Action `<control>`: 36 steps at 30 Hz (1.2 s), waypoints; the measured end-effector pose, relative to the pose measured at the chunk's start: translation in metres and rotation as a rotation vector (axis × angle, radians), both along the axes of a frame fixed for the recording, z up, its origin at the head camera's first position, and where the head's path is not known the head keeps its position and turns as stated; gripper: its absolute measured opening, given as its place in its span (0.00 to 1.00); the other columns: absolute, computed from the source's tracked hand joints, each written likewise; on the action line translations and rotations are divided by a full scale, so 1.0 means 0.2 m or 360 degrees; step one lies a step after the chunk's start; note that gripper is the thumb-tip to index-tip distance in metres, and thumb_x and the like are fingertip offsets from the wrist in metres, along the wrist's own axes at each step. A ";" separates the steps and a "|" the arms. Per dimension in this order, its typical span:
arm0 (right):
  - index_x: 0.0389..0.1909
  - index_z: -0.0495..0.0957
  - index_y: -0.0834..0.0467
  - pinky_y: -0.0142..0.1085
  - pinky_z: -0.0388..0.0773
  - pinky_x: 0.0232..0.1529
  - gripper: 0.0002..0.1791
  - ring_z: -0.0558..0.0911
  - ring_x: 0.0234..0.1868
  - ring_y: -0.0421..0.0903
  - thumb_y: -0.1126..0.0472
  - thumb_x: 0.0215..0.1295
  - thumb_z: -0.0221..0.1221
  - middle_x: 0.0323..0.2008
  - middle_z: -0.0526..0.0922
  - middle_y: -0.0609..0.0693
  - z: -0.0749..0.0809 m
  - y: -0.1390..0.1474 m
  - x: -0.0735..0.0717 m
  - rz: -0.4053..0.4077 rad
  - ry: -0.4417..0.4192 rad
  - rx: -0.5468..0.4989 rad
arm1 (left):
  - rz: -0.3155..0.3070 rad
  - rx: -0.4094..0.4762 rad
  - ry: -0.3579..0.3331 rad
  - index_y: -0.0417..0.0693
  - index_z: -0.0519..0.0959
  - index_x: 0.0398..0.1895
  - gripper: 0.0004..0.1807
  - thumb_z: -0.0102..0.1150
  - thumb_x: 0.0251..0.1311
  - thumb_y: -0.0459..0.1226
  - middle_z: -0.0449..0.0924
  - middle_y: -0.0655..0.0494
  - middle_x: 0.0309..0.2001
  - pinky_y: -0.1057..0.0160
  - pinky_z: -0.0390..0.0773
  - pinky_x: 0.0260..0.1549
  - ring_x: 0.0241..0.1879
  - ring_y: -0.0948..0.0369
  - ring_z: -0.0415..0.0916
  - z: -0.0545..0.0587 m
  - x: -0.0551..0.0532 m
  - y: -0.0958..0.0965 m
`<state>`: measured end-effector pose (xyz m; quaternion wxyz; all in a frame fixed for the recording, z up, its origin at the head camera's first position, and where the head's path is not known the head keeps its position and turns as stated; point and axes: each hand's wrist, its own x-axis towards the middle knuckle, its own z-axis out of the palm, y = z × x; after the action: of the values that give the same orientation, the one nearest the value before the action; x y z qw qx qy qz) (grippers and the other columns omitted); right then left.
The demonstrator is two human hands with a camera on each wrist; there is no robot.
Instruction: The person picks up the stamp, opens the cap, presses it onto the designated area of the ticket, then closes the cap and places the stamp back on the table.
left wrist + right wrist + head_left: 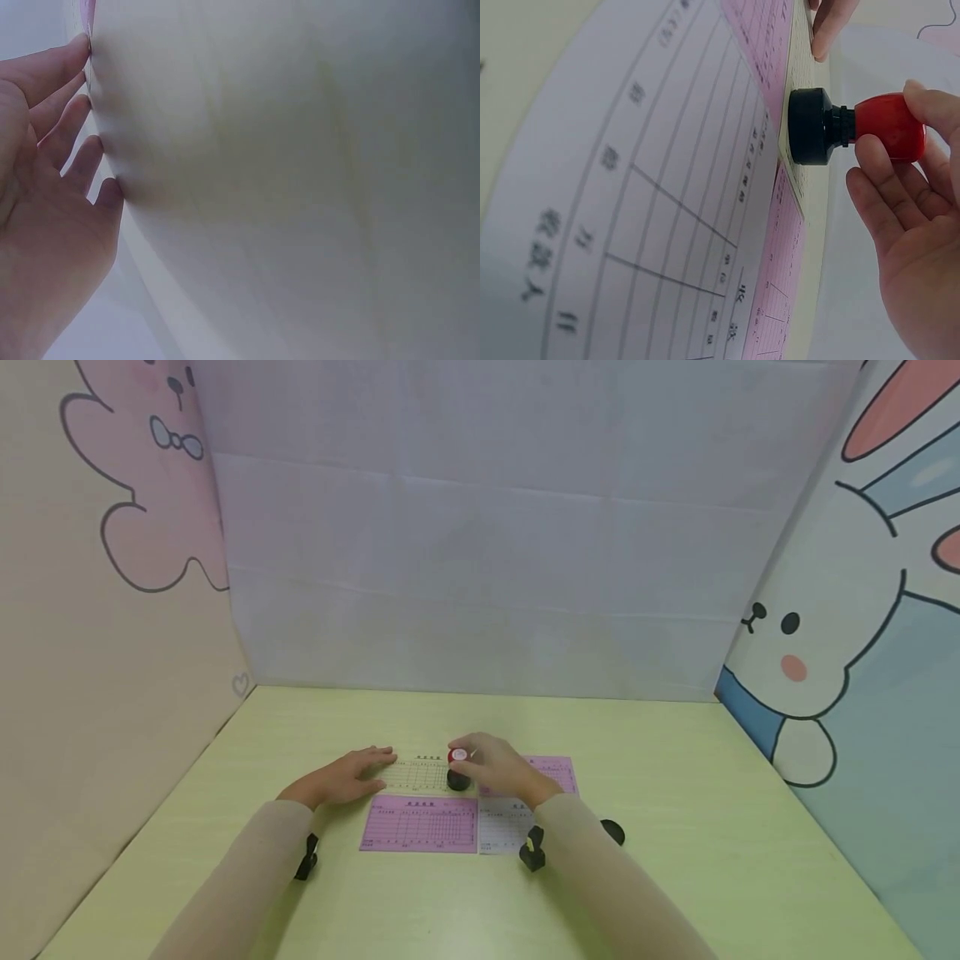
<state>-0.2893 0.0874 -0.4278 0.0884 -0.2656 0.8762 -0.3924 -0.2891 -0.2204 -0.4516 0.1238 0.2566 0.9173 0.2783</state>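
Observation:
My right hand [498, 768] grips the red handle of a stamp [889, 127] between thumb and fingers. The stamp is upright, its black round base right at the surface of the yellow form slip [420, 779], toward that slip's right end. My left hand [348, 775] has its fingers spread at the slip's left edge; in the left wrist view the left hand's fingertips [111, 191] touch the tabletop. The stamp's face is hidden against the paper.
A pink slip [420, 827] and a white slip [501, 825] lie in front of the yellow one. Another pink slip [553, 770] lies partly behind my right hand. A black round piece [612, 832] sits beside my right sleeve. White sheeting [480, 568] stands behind the table [450, 902].

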 end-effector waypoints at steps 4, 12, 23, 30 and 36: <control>0.65 0.74 0.56 0.41 0.78 0.55 0.23 0.80 0.52 0.44 0.51 0.74 0.58 0.57 0.79 0.48 0.00 0.00 0.00 0.0003 -0.0001 -0.0020 | -0.0001 0.0015 -0.0001 0.34 0.64 0.73 0.29 0.55 0.72 0.36 0.56 0.37 0.75 0.35 0.46 0.70 0.74 0.35 0.45 0.00 0.00 0.00; 0.65 0.74 0.55 0.42 0.77 0.56 0.23 0.80 0.52 0.44 0.51 0.74 0.58 0.57 0.79 0.48 -0.01 0.02 0.00 0.0001 -0.0018 -0.0049 | -0.0006 0.0005 0.0003 0.35 0.64 0.73 0.29 0.55 0.72 0.36 0.56 0.37 0.75 0.35 0.46 0.71 0.74 0.35 0.45 -0.01 -0.01 0.02; 0.65 0.74 0.54 0.40 0.78 0.54 0.22 0.80 0.50 0.43 0.52 0.74 0.59 0.56 0.79 0.46 0.01 0.04 -0.02 -0.0015 -0.0019 -0.0033 | 0.0005 -0.0009 0.0008 0.35 0.64 0.73 0.30 0.56 0.71 0.38 0.55 0.36 0.75 0.33 0.46 0.70 0.74 0.34 0.45 0.02 -0.02 0.04; 0.65 0.75 0.53 0.40 0.77 0.54 0.23 0.79 0.50 0.42 0.51 0.73 0.59 0.56 0.79 0.47 0.02 0.04 -0.01 -0.0024 -0.0015 -0.0022 | 0.0011 -0.0004 -0.0010 0.35 0.64 0.72 0.29 0.55 0.72 0.36 0.56 0.37 0.75 0.34 0.45 0.70 0.74 0.35 0.45 0.03 -0.02 0.05; 0.65 0.75 0.53 0.41 0.78 0.53 0.24 0.79 0.49 0.42 0.48 0.73 0.59 0.55 0.79 0.46 0.03 0.05 -0.03 -0.0016 -0.0028 0.0002 | 0.0005 -0.0004 -0.0020 0.35 0.64 0.73 0.29 0.55 0.72 0.36 0.55 0.37 0.75 0.34 0.45 0.70 0.74 0.35 0.44 0.03 -0.03 0.05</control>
<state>-0.2945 0.0972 -0.4218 0.0944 -0.2576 0.8769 -0.3946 -0.2942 -0.2113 -0.4457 0.1296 0.2533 0.9172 0.2789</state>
